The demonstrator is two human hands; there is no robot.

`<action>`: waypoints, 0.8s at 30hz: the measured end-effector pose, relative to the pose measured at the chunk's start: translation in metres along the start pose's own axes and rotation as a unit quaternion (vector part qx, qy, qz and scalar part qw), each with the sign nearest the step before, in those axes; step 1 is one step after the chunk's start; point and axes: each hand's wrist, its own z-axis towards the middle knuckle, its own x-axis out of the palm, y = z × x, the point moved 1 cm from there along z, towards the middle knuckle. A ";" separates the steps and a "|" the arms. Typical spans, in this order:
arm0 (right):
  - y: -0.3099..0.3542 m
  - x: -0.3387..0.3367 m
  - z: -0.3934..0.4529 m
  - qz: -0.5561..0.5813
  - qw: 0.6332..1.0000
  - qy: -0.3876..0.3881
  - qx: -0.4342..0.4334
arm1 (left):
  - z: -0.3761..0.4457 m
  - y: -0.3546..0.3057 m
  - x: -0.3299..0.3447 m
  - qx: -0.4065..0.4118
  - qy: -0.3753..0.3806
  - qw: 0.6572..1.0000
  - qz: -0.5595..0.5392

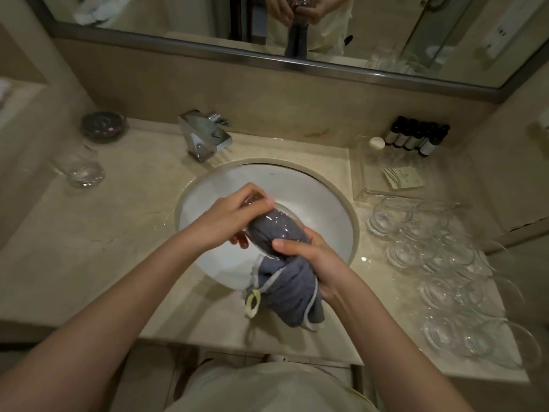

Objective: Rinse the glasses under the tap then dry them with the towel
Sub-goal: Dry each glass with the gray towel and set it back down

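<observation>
Over the white sink (312, 200), my left hand (234, 215) grips the base end of a clear glass (273, 224) that lies tilted on its side. A grey towel (291, 281) is stuffed inside the glass and hangs out below its mouth. My right hand (315, 260) grips the bunched towel just at the mouth of the glass. A yellow loop on the towel dangles at the sink's near rim. Several clear glasses (439, 257) lie on the counter to the right, and one glass (80, 168) stands at the far left.
A chrome tap (205, 138) stands behind the sink, with no water seen running. A dark dish (104, 126) sits at the back left. Small dark bottles (416, 138) and a clear tray (386, 173) with a packet are at the back right. A mirror (178, 19) runs above.
</observation>
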 end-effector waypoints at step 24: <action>-0.033 0.154 0.093 0.067 0.996 -0.063 0.010 | -0.017 0.044 -0.147 0.134 -0.203 0.969 0.039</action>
